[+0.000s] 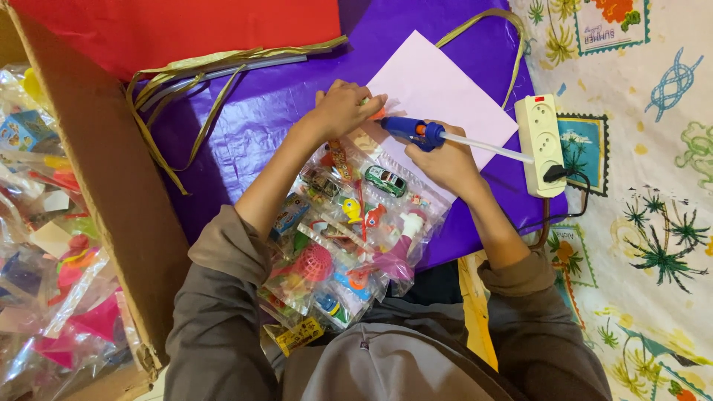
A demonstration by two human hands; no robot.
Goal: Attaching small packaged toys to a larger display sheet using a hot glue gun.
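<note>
Blue glue gun [413, 132] gripped in right hand [445, 160], nozzle by left hand [343, 108] pinching the toy packet [349, 215] edge — keep fingertips clear, squeeze gently, press after.

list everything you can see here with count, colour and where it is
glue gun: 1, blue, in right hand over the paper
paper sheet: 1, pale pink, on purple wrap
toy packets: many, clear with mixed colours, on the lap
purple wrap: 1, centre
red sheet: 1, top left
gold ribbon: several strands, on the wrap
power strip: 1, cream, right
cardboard box: 1, brown, left
printed cloth: 1, right
left hand: 1, pressing at the paper's edge
right hand: 1, gripping glue gun
</note>
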